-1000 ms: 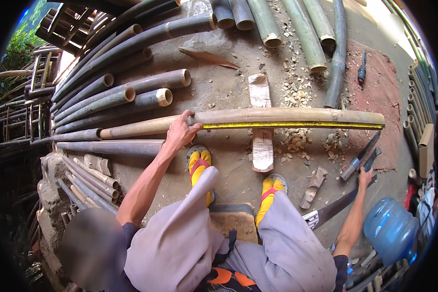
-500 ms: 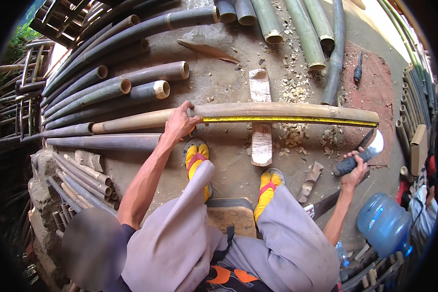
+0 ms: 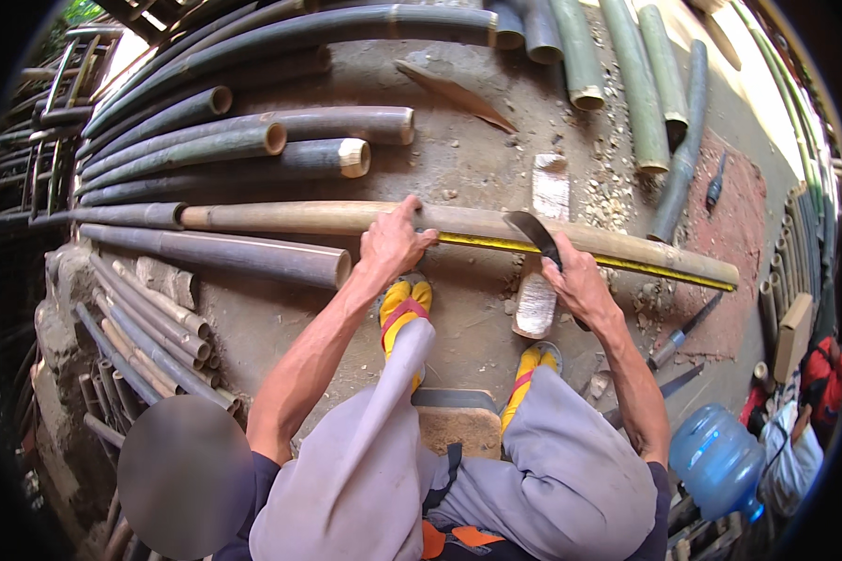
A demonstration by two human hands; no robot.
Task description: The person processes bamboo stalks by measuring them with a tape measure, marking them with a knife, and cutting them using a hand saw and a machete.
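A long tan bamboo pole (image 3: 290, 217) runs left to right in front of me, its right part over a pale notched wooden block (image 3: 536, 304). Along its near side lies a yellow measuring tape (image 3: 646, 266), reaching almost to the pole's right end. My left hand (image 3: 395, 245) presses on the pole, fingers closed on the tape's left end; the tape's case does not show. My right hand (image 3: 575, 283) grips a knife with a dark curved blade (image 3: 531, 232), whose blade tip reaches over the pole. Part of the knife's handle is hidden by the fingers.
Several dark bamboo poles (image 3: 309, 161) lie at the far left, green ones (image 3: 636, 93) at the far right. Another knife (image 3: 681, 335) lies right of my right hand. A blue water jug (image 3: 716, 460) stands lower right; thinner bamboo pieces (image 3: 150, 341) lie left. Feet in yellow socks (image 3: 530, 366) flank the stool.
My right hand has come left from the lower right to the pole and now has the curved knife over it. My left hand stays at the tape's left end; the view has shifted.
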